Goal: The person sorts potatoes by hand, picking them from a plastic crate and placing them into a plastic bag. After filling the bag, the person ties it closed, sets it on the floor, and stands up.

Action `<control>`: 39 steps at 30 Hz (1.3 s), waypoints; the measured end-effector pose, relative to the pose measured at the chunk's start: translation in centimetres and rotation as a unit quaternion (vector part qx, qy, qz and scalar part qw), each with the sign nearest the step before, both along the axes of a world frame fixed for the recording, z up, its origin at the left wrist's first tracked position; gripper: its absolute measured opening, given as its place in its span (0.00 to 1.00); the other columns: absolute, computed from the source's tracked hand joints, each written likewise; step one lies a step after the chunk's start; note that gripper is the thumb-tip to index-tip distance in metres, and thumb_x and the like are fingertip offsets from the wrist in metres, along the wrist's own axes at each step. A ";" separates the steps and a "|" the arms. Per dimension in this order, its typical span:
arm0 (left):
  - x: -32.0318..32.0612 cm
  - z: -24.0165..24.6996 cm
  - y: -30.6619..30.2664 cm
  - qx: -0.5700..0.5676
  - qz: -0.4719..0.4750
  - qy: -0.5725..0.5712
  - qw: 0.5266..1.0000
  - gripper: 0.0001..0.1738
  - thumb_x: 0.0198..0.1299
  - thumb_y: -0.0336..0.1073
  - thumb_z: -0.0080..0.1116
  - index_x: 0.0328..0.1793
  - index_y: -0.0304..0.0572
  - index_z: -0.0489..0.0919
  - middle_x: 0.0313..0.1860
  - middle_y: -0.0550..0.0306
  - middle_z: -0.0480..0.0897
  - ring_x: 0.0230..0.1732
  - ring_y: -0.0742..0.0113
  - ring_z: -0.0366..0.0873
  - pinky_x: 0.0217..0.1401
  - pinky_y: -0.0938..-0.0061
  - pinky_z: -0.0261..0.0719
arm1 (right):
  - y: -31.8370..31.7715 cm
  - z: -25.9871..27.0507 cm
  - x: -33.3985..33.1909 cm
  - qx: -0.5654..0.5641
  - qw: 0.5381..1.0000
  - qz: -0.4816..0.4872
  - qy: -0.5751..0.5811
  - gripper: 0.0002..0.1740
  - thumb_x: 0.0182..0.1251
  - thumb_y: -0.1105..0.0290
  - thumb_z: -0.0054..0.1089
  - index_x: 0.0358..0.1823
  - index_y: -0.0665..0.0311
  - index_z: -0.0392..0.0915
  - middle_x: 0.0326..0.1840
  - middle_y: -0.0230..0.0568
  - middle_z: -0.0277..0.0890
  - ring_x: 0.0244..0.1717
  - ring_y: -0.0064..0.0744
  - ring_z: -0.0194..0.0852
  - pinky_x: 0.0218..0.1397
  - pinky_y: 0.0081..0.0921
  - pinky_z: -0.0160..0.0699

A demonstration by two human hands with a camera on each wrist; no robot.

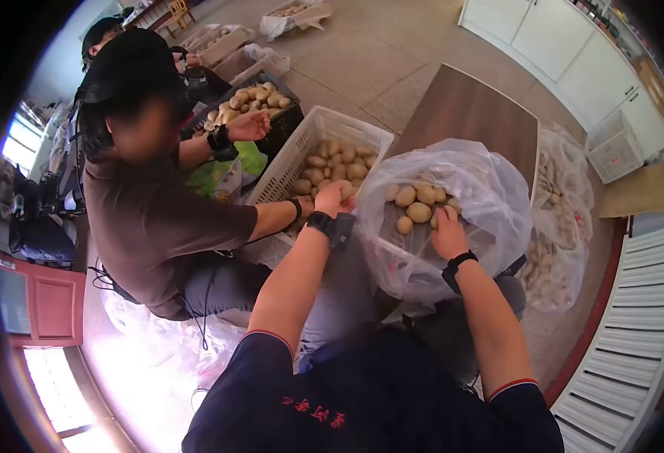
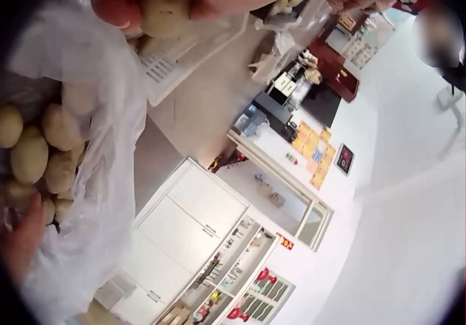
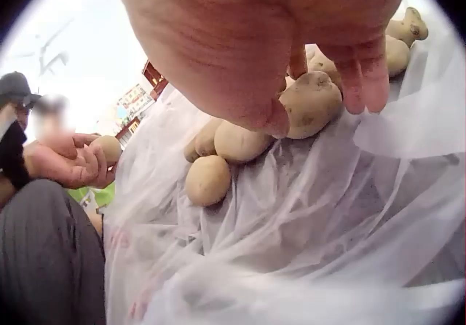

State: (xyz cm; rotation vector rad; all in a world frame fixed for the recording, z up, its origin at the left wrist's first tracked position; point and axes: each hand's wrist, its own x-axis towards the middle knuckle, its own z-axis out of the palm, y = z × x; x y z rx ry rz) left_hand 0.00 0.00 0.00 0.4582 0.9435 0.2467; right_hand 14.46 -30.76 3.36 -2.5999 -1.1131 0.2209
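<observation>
My left hand [image 1: 333,199] is over the near right side of a white plastic crate [image 1: 318,117] of potatoes. It pinches a potato [image 2: 165,8] between thumb and fingers. Down inside a clear plastic bag [image 1: 491,177], my right hand [image 1: 450,238] reaches among several loose potatoes [image 1: 420,212]. In the right wrist view its thumb and fingers straddle one potato [image 3: 312,105], the thumb tip against its side. A smaller round potato [image 3: 208,181] lies apart on the plastic nearby.
To the left sits a person [image 1: 158,211] in a dark cap, one hand in the crate. Behind the crate stands a black crate [image 1: 290,121] of potatoes. A brown board [image 1: 475,113] lies beyond the bag, and another filled plastic bag [image 1: 562,264] is at right, near a radiator [image 1: 626,317].
</observation>
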 end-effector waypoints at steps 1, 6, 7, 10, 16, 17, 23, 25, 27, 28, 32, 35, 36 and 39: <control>-0.1 0.1 0.1 0.001 0.008 0.020 1.000 0.22 0.69 0.41 0.50 0.67 0.50 0.66 0.59 0.49 0.75 0.41 0.54 0.80 0.30 0.63 0.80 | -0.1 0.2 -0.2 -0.002 1.000 -0.001 0.000 0.33 0.57 0.69 0.64 0.66 0.56 0.66 0.73 0.45 0.56 0.53 0.61 0.74 0.57 0.49 0.75; -0.4 -1.3 0.6 0.166 -0.174 0.044 0.970 0.16 0.69 0.41 0.53 0.53 0.37 0.72 0.44 0.45 0.76 0.35 0.57 0.77 0.28 0.64 0.82 | -1.2 1.8 -0.4 -0.029 1.000 -0.006 -0.006 0.30 0.58 0.69 0.63 0.64 0.57 0.67 0.71 0.44 0.59 0.53 0.59 0.74 0.55 0.49 0.76; -0.3 -0.3 0.3 0.054 -0.057 0.078 0.994 0.15 0.69 0.40 0.50 0.52 0.36 0.72 0.44 0.43 0.77 0.35 0.56 0.78 0.27 0.64 0.81 | -1.1 1.6 -0.7 -0.021 1.000 -0.007 -0.008 0.30 0.57 0.70 0.63 0.63 0.58 0.67 0.69 0.46 0.60 0.53 0.59 0.74 0.55 0.49 0.76; -0.5 -9.4 2.9 0.103 -0.048 0.128 0.985 0.14 0.70 0.38 0.46 0.51 0.34 0.72 0.43 0.41 0.78 0.35 0.54 0.79 0.26 0.64 0.81 | -1.3 1.1 -1.2 -0.002 1.000 0.001 -0.015 0.30 0.56 0.70 0.64 0.62 0.57 0.68 0.68 0.46 0.61 0.53 0.59 0.74 0.54 0.49 0.77; -1.9 -14.9 8.7 0.502 -0.360 0.024 0.786 0.11 0.66 0.33 0.48 0.46 0.30 0.74 0.35 0.40 0.81 0.28 0.52 0.81 0.24 0.62 0.80 | -1.8 0.2 -2.2 0.013 1.000 0.004 -0.012 0.28 0.54 0.70 0.64 0.59 0.57 0.71 0.66 0.45 0.64 0.51 0.58 0.75 0.53 0.47 0.78; -2.3 -10.8 8.1 0.601 -0.441 -0.074 0.663 0.11 0.65 0.33 0.49 0.44 0.30 0.75 0.32 0.41 0.81 0.26 0.52 0.81 0.23 0.62 0.80 | -1.7 0.3 -2.4 0.014 1.000 -0.003 -0.003 0.28 0.53 0.70 0.64 0.59 0.57 0.71 0.65 0.45 0.65 0.51 0.58 0.75 0.53 0.47 0.77; -0.3 -14.7 9.1 0.580 -0.430 0.189 0.665 0.09 0.65 0.31 0.50 0.42 0.29 0.74 0.29 0.38 0.79 0.19 0.54 0.77 0.22 0.61 0.78 | -2.4 -0.3 -2.8 0.039 0.999 0.003 0.016 0.26 0.52 0.70 0.60 0.57 0.58 0.73 0.63 0.47 0.69 0.52 0.61 0.73 0.55 0.48 0.75; -1.0 -11.7 4.8 0.525 -0.350 0.186 0.753 0.09 0.65 0.31 0.53 0.46 0.30 0.72 0.33 0.41 0.79 0.24 0.55 0.78 0.25 0.63 0.80 | -2.7 -0.6 -2.8 0.043 0.999 -0.001 0.012 0.26 0.52 0.70 0.59 0.57 0.58 0.73 0.63 0.47 0.69 0.53 0.60 0.73 0.56 0.48 0.74; -0.3 1.8 -0.4 0.098 0.034 0.122 0.987 0.12 0.67 0.34 0.53 0.49 0.33 0.70 0.38 0.46 0.77 0.30 0.55 0.78 0.29 0.63 0.80 | -2.8 -1.0 -2.7 0.050 0.999 -0.002 0.010 0.26 0.52 0.70 0.59 0.57 0.59 0.73 0.62 0.47 0.70 0.54 0.59 0.72 0.57 0.48 0.74; -0.2 2.6 -0.9 0.098 0.034 0.122 0.987 0.12 0.67 0.34 0.53 0.49 0.33 0.70 0.38 0.46 0.77 0.30 0.55 0.78 0.29 0.63 0.80 | -2.9 -1.2 -2.6 0.071 0.997 0.007 0.008 0.26 0.51 0.71 0.59 0.57 0.59 0.73 0.63 0.48 0.70 0.55 0.57 0.72 0.57 0.48 0.73; -0.1 3.3 -1.6 0.096 0.018 0.043 0.994 0.15 0.66 0.34 0.54 0.54 0.34 0.69 0.42 0.51 0.74 0.33 0.58 0.77 0.35 0.65 0.81 | -3.2 -2.3 -1.8 0.126 0.991 0.007 0.032 0.26 0.51 0.73 0.60 0.56 0.62 0.73 0.57 0.52 0.73 0.55 0.56 0.73 0.57 0.47 0.73; 0.0 4.3 -2.4 0.121 -0.019 -0.002 0.992 0.15 0.65 0.34 0.55 0.53 0.34 0.70 0.41 0.52 0.74 0.34 0.59 0.77 0.36 0.66 0.80 | -2.9 -2.1 -1.5 0.151 0.972 -0.087 0.155 0.24 0.54 0.74 0.60 0.55 0.64 0.72 0.48 0.51 0.78 0.50 0.49 0.77 0.49 0.40 0.78; 0.0 4.7 -2.8 0.133 -0.039 -0.022 0.990 0.14 0.65 0.34 0.56 0.52 0.35 0.72 0.41 0.53 0.74 0.34 0.59 0.78 0.35 0.67 0.80 | -2.8 -2.1 -1.4 0.152 0.973 -0.083 0.155 0.24 0.54 0.74 0.60 0.55 0.64 0.72 0.48 0.51 0.78 0.50 0.49 0.77 0.49 0.40 0.78; 0.4 0.6 -2.8 0.338 -0.185 -0.109 0.916 0.09 0.63 0.35 0.56 0.45 0.37 0.76 0.41 0.55 0.78 0.34 0.62 0.79 0.36 0.68 0.81 | -1.8 -2.5 -0.7 0.279 0.814 -0.241 0.450 0.23 0.60 0.75 0.58 0.58 0.63 0.69 0.42 0.43 0.77 0.46 0.36 0.79 0.43 0.29 0.80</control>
